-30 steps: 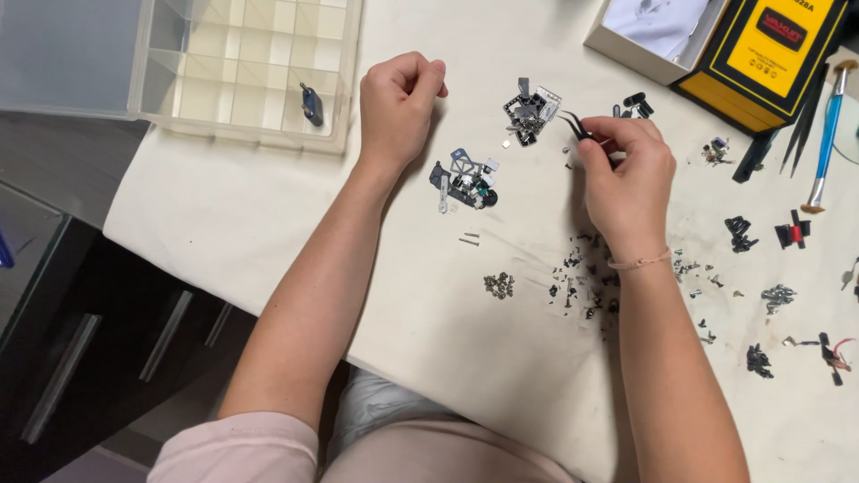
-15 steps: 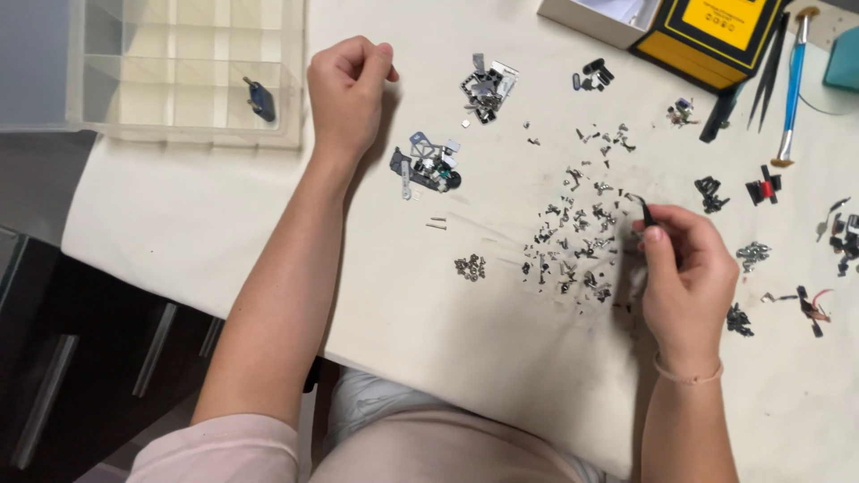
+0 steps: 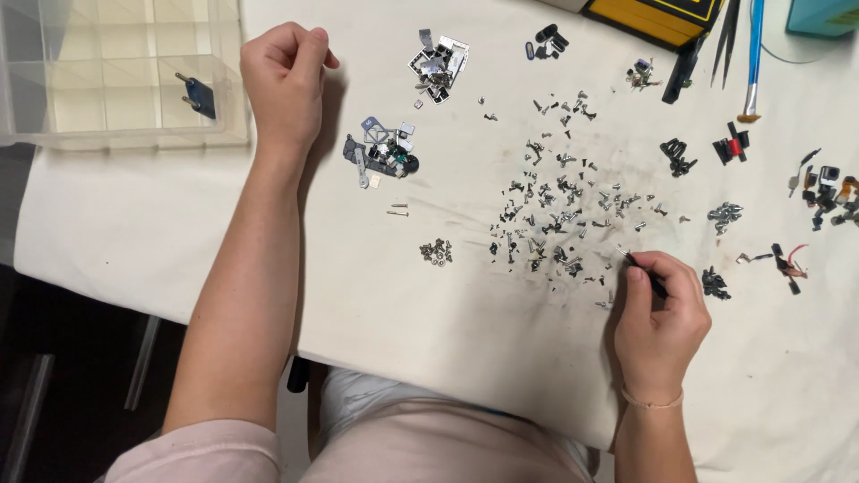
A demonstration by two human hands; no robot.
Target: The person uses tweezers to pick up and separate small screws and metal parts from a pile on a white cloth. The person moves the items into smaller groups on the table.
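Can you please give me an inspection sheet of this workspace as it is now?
Surface: white cloth over the table, smudged near the middle.
Job's things: scattered screws; tweezers.
Clutter: metal parts, clear organiser with one blue part, black clips, blue tool.
Grips: left hand closed in a fist, resting on the cloth; right hand pinches the tweezers at the edge of the screws.
Cables: small red wire.
Surroundings: dark floor on the left.
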